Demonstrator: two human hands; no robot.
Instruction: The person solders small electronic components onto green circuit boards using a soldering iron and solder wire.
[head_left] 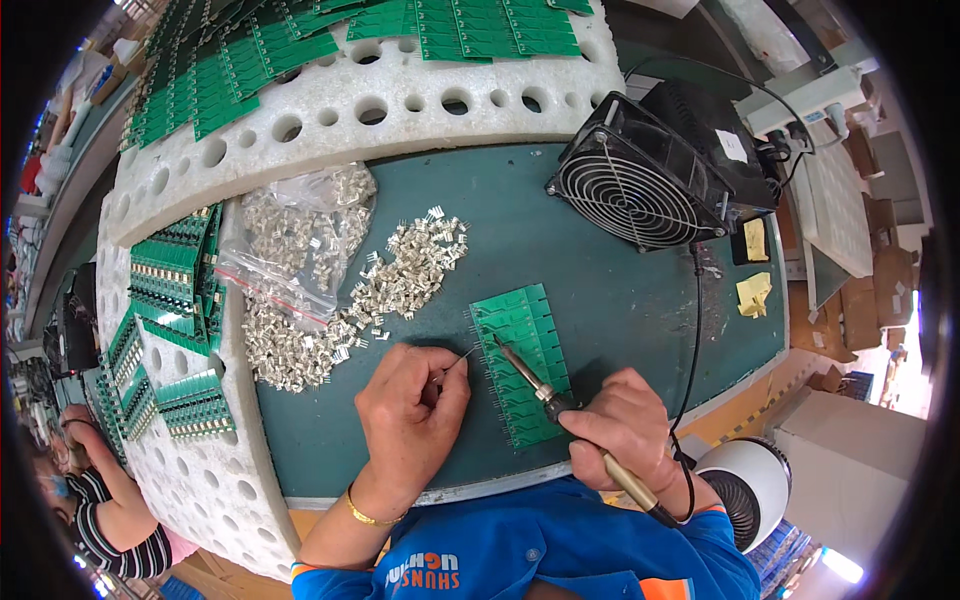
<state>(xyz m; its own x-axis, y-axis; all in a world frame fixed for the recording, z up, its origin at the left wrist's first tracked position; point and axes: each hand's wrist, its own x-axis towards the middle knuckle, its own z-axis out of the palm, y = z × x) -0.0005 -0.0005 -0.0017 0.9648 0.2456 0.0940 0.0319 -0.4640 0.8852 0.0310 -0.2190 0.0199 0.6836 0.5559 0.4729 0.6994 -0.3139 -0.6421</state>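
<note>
A green circuit board panel (pixel 537 335) lies on the dark green mat (pixel 495 220) in front of me, with pins along its left edge. My right hand (pixel 625 430) grips a soldering iron (pixel 545 395), its tip on the panel's upper left area near that edge. My left hand (pixel 410 410), just left of the panel, pinches a thin wire (pixel 464 357) that reaches toward the pins near the iron's tip. Many small white connectors (pixel 410 260) lie heaped behind my left hand, beside a clear bag (pixel 300 235) holding more.
White perforated foam blocks (pixel 420 80) bearing green boards stand behind and at left. A black fan (pixel 630 180) with cables is at back right, near yellow sponges (pixel 753 295). A white round appliance (pixel 755 480) and cardboard boxes (pixel 850 310) are at right. A co-worker (pixel 115 510) sits at lower left.
</note>
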